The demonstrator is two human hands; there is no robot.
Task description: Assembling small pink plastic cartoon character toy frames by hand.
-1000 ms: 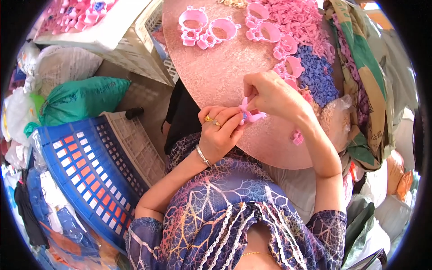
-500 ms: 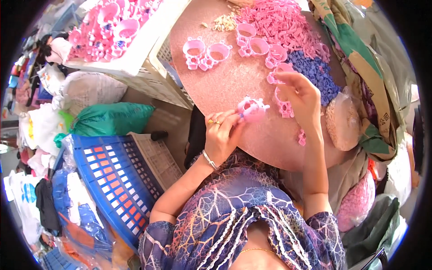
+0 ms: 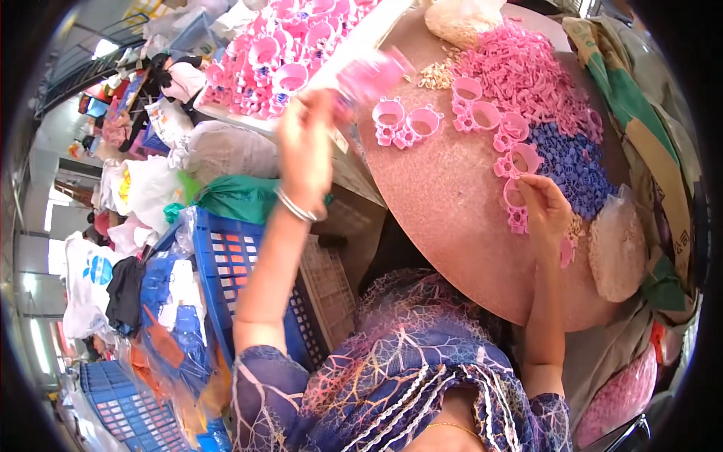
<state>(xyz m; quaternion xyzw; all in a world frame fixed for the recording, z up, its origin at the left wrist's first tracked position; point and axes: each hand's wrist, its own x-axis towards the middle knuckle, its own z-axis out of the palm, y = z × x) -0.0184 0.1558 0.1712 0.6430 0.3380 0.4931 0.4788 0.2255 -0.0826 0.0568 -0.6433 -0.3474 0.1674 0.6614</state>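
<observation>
At board edge (image 3: 452, 248), r. hand (image 3: 546, 211), pink ring (image 3: 514, 197)

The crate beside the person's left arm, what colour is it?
The crate is blue, with an open grid wall. It shows best in the head view.

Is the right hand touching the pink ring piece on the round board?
Touching. In the head view, the right hand has its fingertips on the pink ring piece lying on the round board, with no gap visible.
</observation>
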